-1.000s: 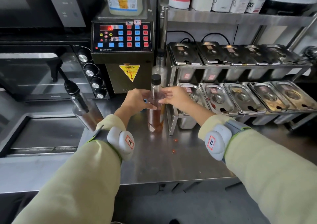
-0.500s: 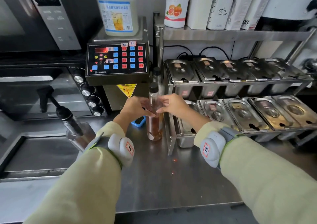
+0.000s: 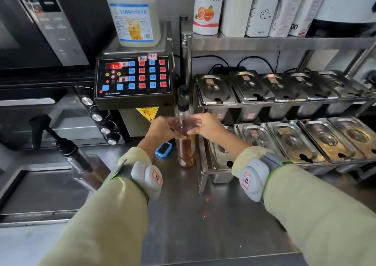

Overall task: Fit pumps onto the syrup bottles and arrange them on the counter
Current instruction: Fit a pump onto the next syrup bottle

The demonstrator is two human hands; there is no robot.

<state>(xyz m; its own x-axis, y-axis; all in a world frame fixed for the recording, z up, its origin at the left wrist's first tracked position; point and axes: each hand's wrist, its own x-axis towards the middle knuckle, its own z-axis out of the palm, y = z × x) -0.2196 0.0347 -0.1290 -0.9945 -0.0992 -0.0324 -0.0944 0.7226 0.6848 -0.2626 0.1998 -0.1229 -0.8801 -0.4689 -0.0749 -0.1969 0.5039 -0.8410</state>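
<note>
Here, going left to right: at the far left a syrup bottle with a black pump (image 3: pixel 81 159) already fitted stands on the steel counter (image 3: pixel 183 214), well apart from your hands. Your left hand (image 3: pixel 162 128) curls around the left side of the capped syrup bottle (image 3: pixel 185 143), touching its shoulder. That bottle stands upright, long axis vertical, amber syrup in its lower part, black cap (image 3: pixel 183 104) on, directly between your hands and just left of the container rack (image 3: pixel 203 159). Your right hand (image 3: pixel 207 126) closes on its right side. Both hands are equally near; the cap sits just above your fingers.
</note>
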